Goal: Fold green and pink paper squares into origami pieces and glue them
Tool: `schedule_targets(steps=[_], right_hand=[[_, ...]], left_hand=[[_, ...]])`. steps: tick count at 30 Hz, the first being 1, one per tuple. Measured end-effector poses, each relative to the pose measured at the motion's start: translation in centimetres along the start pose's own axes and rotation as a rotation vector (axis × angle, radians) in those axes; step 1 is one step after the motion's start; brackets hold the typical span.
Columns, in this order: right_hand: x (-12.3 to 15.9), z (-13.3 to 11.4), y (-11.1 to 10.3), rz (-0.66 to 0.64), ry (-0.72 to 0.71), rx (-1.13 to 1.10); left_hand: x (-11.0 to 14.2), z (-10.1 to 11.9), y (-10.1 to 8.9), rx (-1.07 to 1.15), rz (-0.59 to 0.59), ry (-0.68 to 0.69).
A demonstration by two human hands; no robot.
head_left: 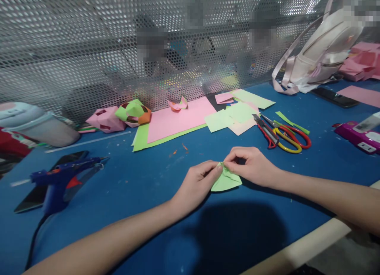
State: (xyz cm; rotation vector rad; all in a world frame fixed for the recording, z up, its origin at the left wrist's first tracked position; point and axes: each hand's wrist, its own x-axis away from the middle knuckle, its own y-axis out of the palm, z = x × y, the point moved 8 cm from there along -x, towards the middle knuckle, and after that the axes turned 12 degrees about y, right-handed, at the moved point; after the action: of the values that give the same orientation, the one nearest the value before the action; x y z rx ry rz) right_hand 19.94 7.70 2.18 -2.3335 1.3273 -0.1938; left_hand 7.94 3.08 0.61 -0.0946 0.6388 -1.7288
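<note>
Left forearm [107,237], lower left | left hand [194,184] and right hand [257,164] pinch green paper [228,182] by its peak, right of lower centre | apparently mid-crease; next move likely calls for even fingertip pressure

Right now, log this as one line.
left hand: pinches green paper | right hand: pinches same paper | also in view: scissors, utility knife, glue gun

The table [142,188] is blue; the scissors [291,137] have red and yellow handles. The mesh panel [97,41] is grey (dotted all over).
</note>
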Motion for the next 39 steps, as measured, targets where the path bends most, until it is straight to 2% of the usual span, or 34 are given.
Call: schedule_targets(steps=[13,22,29,33,36,39], right_hand=[[0.2,-0.5,0.5,-0.024,-0.048,0.022],[0.4,-1.2,0.9,-0.085,-0.162,0.013],[1.1,-1.8,1.0,-0.03,-0.304,0.126],[0.5,-1.1,1.0,-0.066,-0.167,0.083],[0.0,-0.5,1.1,-0.087,-0.05,0.061],[-0.1,-0.1,1.3,-0.071,-0.008,0.136]], left_hand=[[0.1,0.3,-0.5,-0.104,0.056,0.069],[0.0,0.8,-0.3,-0.122,0.046,0.121],[0.2,0.8,0.0,-0.134,0.016,0.149],[0.2,0.6,-0.3,-0.126,0.045,0.122],[0.1,0.3,-1.0,-0.101,0.128,0.064],[0.3,-0.1,-1.6,-0.075,0.206,0.023]])
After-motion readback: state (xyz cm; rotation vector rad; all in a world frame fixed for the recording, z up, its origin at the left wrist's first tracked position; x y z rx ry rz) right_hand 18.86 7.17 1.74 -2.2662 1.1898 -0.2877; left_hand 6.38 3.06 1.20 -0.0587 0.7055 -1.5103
